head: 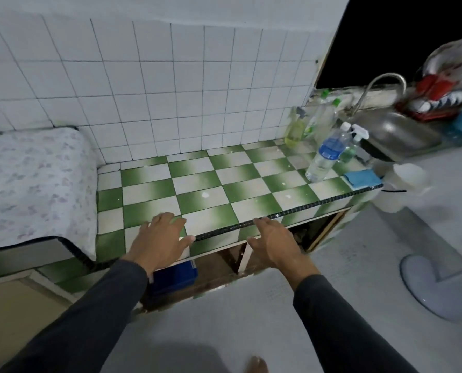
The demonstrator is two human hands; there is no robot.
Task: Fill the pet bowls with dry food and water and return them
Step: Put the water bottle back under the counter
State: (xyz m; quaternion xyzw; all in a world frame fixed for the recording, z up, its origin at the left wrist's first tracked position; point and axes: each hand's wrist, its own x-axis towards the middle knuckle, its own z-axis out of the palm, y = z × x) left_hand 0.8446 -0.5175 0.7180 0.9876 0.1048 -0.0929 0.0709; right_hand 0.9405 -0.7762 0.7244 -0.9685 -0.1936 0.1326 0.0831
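Toward the right end of the green-and-white checkered counter (197, 189), a clear water bottle (325, 154) with a blue label and white cap is seen standing; its long axis appears tilted in the wide-angle view, cap up and to the right. No pet bowl can be made out with certainty; a white tub-like container (402, 181) is seen blurred just past the counter's right end, and what it is cannot be told. A folded blue cloth (361, 177) lies just beside the bottle at the counter's front edge. Behind the bottle, a yellow spray bottle (295, 127) and other pale bottles are grouped against the white tiled wall (143, 90). Further right, a steel sink (396, 130) with a curved tap (377, 84) is set.

At the near edge of the counter, the left hand (162, 238) is held flat, fingers straight and spread, with nothing held. The right hand (273, 240) is likewise relaxed with fingers extended at the dark edging strip, holding nothing. Both hands are well apart from the bottle. Below the counter, a blue box (176, 275) is seen in the open space. A floral-covered surface (30, 184) adjoins the counter on the left.
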